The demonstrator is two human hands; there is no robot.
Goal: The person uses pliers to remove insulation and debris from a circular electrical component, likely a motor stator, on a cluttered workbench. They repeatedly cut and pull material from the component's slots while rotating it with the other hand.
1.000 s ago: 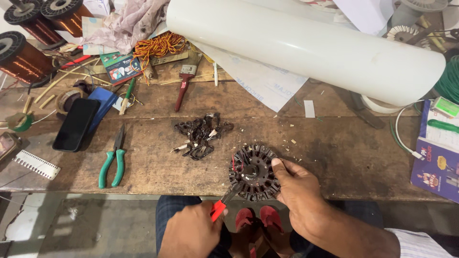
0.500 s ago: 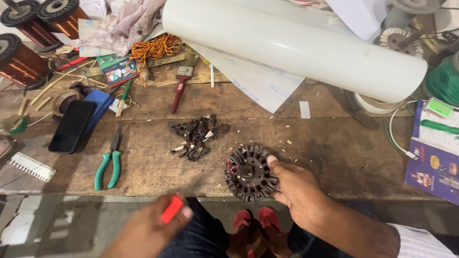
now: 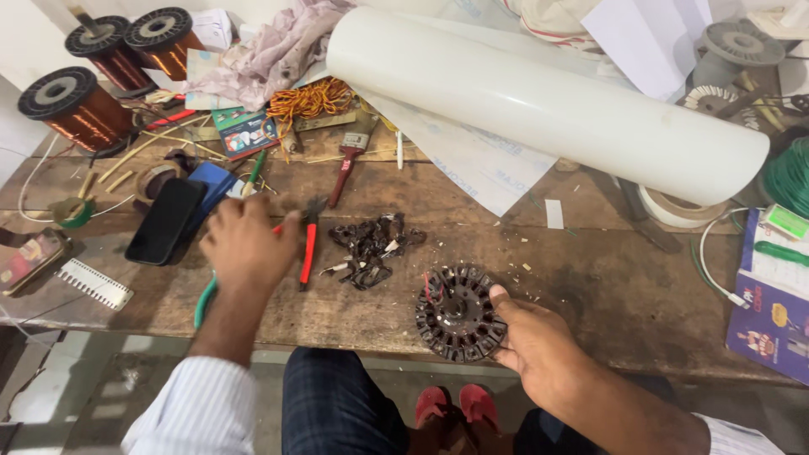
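Note:
My right hand (image 3: 539,345) grips a dark round motor stator (image 3: 459,313) by its right rim, at the front edge of the wooden workbench (image 3: 607,286). My left hand (image 3: 249,244) reaches over the bench to the left and rests on a red-handled cutter (image 3: 309,244). One of the cutter's handles sticks out past the thumb and the other runs under the palm. Green-handled pliers (image 3: 202,303) lie partly hidden beneath that hand. A pile of dark scrap wire pieces (image 3: 371,244) lies between the two hands.
A black phone (image 3: 164,221) lies left of my left hand. Copper wire spools (image 3: 80,105) stand at the back left. A big white roll (image 3: 548,105) crosses the back. Nearby are a red-handled brush (image 3: 345,164), a tape ring (image 3: 674,206), a green wire coil (image 3: 792,177) and a booklet (image 3: 771,312).
My left hand rose from below the bench edge with the red-handled cutter and moved up onto the bench by the green pliers. My right hand keeps hold of the stator.

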